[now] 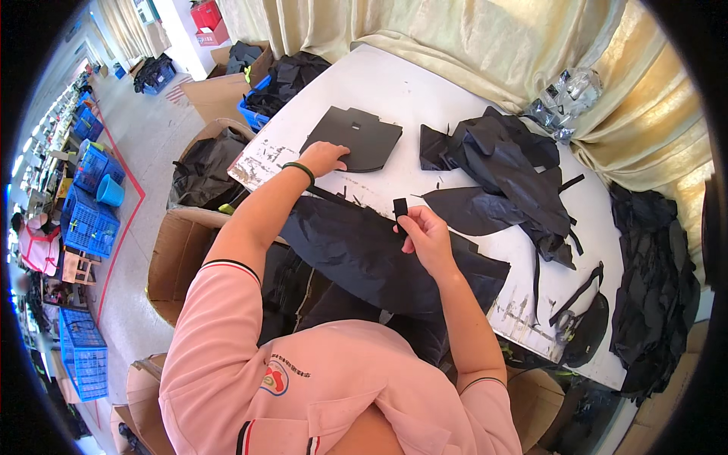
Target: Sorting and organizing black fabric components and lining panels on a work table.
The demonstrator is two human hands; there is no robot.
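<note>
The right hand pinched a small black fabric strip above the large black fabric panel at the white table's near edge. The left hand lay flat, fingers spread, on a stack of black cut pieces farther back.

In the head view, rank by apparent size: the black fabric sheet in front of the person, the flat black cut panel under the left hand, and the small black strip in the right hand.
1. Black fabric sheet, largest.
2. Flat black cut panel; it lies farther from the camera, so it may look smaller than it is.
3. Small black strip, pinched by the right hand, clearly smallest.
The left hand rests at the panel's edge.
</note>
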